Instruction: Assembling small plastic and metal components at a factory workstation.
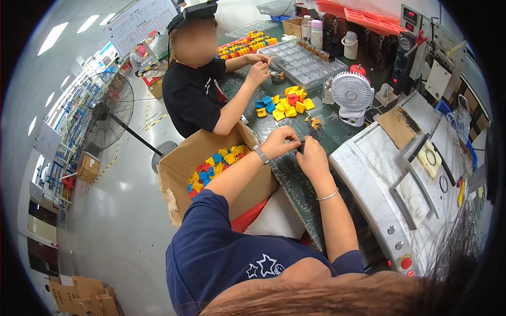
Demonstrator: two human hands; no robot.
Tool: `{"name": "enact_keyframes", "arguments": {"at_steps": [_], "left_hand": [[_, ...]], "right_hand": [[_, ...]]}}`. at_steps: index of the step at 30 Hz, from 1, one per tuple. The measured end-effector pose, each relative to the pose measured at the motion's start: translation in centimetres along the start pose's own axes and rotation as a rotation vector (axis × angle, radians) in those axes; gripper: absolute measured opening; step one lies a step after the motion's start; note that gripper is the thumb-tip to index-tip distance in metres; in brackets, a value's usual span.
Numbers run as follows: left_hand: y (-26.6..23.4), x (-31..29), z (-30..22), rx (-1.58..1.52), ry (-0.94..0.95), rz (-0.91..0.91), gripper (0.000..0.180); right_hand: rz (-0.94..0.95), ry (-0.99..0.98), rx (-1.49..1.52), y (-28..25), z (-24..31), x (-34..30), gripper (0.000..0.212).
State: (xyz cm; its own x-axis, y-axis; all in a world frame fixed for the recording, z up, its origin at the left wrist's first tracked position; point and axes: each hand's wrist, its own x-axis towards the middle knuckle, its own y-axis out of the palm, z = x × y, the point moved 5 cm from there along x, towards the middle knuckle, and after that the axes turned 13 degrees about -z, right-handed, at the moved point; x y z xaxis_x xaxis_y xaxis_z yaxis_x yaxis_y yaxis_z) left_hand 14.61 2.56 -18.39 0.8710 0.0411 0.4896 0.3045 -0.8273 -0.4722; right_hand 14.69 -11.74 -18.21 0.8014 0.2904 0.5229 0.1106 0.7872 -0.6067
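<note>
Working two-handed over the counter point(295, 184): the right hand point(314, 159) is pinching a dark piece point(300, 148) between its fingertips. The left hand point(280, 143) is meeting it, thumb and finger drawn together right beside the piece; whether it is gripping too, I cannot tell. The piece is sitting between the two hands, above the counter, partly hidden by fingers.

Progress: judging by the pose, this one piece is being handled and is not yet done; the detail is too small to make out. A few orange bits point(315, 124) are lying just beyond the hands. Farther on, a pile point(287, 105) of yellow, red and blue parts is resting loose on the counter. More such parts point(213, 168) are lying in the open box point(174, 163) at the worker's left; done or undone, I cannot tell. Rows point(247, 46) of coloured parts are standing at the far end, perhaps finished, unconfirmed. Plenty seems to be remaining if the pile is stock. Nearby, a co-worker point(190, 95) is holding both hands together.
</note>
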Motion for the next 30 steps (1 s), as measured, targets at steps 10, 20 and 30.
{"name": "enact_keyframes", "arguments": {"at_steps": [10, 20, 30], "left_hand": [[0.3, -0.1, -0.1, -0.206, -0.118, 0.079, 0.011], [-0.6, 0.1, 4.9, -0.389, -0.517, 0.004, 0.010], [-1.1, -0.4, 6.1, 0.213, -0.451, 0.482, 0.010]], "right_hand": [[-0.034, -0.009, 0.028, -0.6, 0.2, 0.1, 0.032], [-0.018, 0.065, -0.008, -0.6, -0.2, 0.2, 0.038], [0.045, 0.139, -0.045, -0.4, -0.3, 0.1, 0.038]]}}
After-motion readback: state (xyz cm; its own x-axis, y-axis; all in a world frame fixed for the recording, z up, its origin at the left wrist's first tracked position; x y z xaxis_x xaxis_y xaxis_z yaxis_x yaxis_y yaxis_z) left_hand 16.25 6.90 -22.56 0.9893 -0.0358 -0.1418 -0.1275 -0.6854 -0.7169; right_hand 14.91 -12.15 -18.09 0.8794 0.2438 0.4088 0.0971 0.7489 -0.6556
